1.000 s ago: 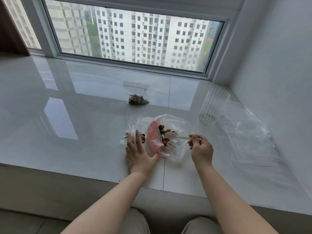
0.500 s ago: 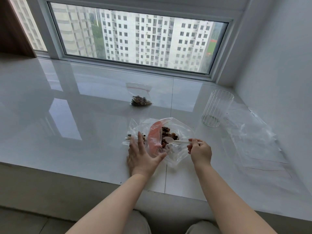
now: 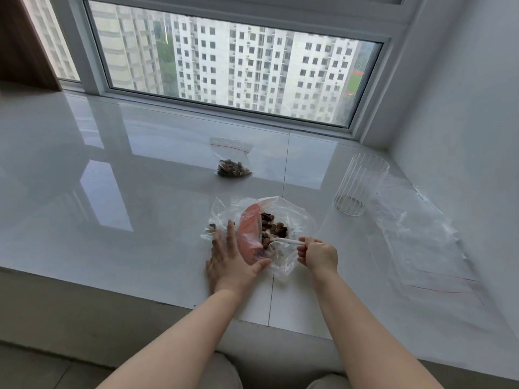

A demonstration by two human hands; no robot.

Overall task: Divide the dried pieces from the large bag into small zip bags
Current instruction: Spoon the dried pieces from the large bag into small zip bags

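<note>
Dried pieces [image 3: 271, 226] lie heaped in the large bag [image 3: 297, 220], a clear crumpled bag with a pink inner strip [image 3: 248, 234], which sits on the glossy white table [image 3: 112, 192] just ahead of me. My left hand [image 3: 229, 258] rests flat with straight, spread fingers on the near left part of that bag, thumb stretched toward the pink strip, pressing the plastic down. My right hand [image 3: 318, 254] has its fingers curled round the handle of a white spoon [image 3: 283, 241], whose bowl reaches into the bag's mouth among the brown pieces. The two hands are apart, one at each side of the bag. A few dark pieces show under the plastic just beyond my left fingertips; I cannot tell whether they sit in a separate small bag. Farther back, toward the window [image 3: 233, 63], a small zip bag [image 3: 231, 158] with a red seal line lies on the table, holding a clump of pieces at its bottom. To the right stands a ribbed clear glass [image 3: 361, 186], and beside it flat clear bags [image 3: 421, 242] are spread along the wall.
</note>
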